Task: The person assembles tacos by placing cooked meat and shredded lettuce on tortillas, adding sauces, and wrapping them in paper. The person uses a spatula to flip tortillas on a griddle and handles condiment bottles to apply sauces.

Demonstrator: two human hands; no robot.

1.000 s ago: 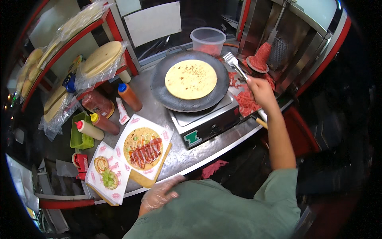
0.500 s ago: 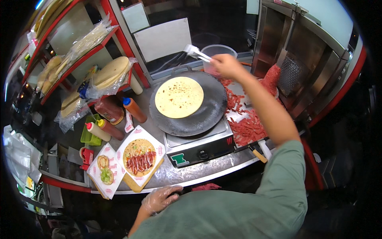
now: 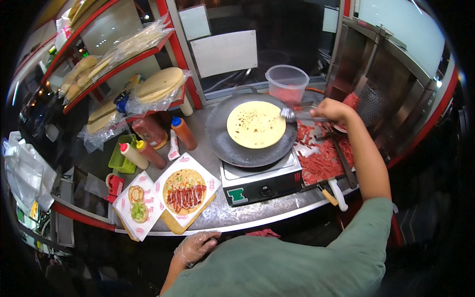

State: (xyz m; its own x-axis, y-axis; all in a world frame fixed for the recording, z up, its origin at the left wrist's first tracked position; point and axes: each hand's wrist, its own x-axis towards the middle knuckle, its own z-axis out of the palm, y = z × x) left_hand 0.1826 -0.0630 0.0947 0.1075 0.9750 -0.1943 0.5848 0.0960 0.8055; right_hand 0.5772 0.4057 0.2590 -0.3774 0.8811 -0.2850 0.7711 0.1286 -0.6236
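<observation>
A pair of metal tongs [image 3: 289, 115] is gripped in my right hand [image 3: 332, 111]. Their scalloped tips are at the right edge of a round flatbread [image 3: 255, 126], which lies on a dark griddle [image 3: 222, 143]; whether they touch it I cannot tell. Brown spots mark the bread's middle. My left hand [image 3: 199, 246], in a clear plastic glove, rests low in front of my body, fingers loosely bent and apart, nothing visible in it. Near it on the counter, a topped flatbread with dark meat and sauce [image 3: 184, 193] lies on white paper, beside an opened bun with lettuce [image 3: 139, 210].
Shaved red meat [image 3: 324, 161] fills the tray at right, under a long dark blade-like tool [image 3: 345, 161] and handles. A clear tub [image 3: 287, 81] stands behind the griddle. Sauce bottles [image 3: 183, 133] and a green basket [image 3: 121, 161] stand left. Bagged flatbreads [image 3: 158, 85] sit on shelves.
My right hand has come down and rightward, bringing the tongs from beside the clear tub to the flatbread's right edge. The whole view has shifted; my left hand stays low.
</observation>
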